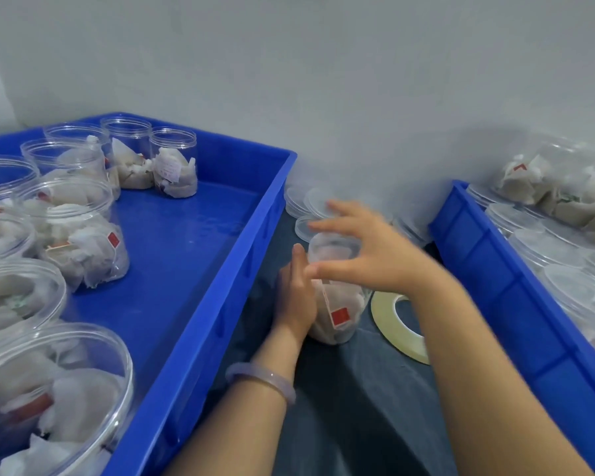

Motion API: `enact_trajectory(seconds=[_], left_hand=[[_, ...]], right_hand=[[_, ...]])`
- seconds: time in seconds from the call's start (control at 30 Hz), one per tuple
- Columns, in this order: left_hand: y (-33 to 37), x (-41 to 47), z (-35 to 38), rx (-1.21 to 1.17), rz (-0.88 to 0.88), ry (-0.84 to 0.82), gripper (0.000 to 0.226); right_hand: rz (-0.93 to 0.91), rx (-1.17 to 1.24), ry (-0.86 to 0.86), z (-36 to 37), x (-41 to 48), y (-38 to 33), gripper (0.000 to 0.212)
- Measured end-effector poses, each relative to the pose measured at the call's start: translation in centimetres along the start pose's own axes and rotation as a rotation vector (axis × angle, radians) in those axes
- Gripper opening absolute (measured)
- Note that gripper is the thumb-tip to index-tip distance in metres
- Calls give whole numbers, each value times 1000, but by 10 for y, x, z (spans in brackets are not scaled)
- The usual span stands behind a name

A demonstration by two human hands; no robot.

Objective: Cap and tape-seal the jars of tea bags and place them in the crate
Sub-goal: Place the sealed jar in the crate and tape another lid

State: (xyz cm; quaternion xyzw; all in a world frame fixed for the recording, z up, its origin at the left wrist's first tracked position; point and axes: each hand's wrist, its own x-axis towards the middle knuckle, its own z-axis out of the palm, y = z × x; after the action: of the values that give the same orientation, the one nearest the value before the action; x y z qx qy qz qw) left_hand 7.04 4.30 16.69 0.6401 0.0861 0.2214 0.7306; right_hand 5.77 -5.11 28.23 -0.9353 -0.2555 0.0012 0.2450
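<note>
Two hands on one jar, and we're looking straight down at them: the left hand [296,297] is wrapped round the side of the clear plastic jar [339,333], thumb up along its wall, holding it upright on the dark cloth [358,389] between the two crates. The right hand [368,249] sits on top, fingers spread and curled over the rim of the round see-through lid [334,247], thumb pinching it from the near side. The lid is on the jar's mouth, though we can't tell how far it is seated. Inside we see soft white paper tea bags [352,300] crumpled together, and a small red square tag [339,316] pressed against the wall. Just right of the jar, partly under the right forearm, lies a flat, pale yellow tape roll [392,324]. Behind the hands a few loose lids [306,201], shallow clear discs, lie close to the wall [323,80], which is plain, matte and grey-white. On our left a glossy blue crate [241,249] holds open jars [174,163] of the same tea bags, ridged at the neck. On our right a second crate [495,269], also blue moulded plastic, holds capped jars [529,218]. A smooth, pale, translucent bracelet [261,379] circles the left wrist.
</note>
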Motion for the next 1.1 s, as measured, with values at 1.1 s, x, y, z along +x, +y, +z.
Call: enact_trajectory(seconds=[1.1], left_hand=[[-9, 10, 14, 14, -17, 182, 53]], right_hand=[[425, 126, 324, 61, -26, 98, 61]])
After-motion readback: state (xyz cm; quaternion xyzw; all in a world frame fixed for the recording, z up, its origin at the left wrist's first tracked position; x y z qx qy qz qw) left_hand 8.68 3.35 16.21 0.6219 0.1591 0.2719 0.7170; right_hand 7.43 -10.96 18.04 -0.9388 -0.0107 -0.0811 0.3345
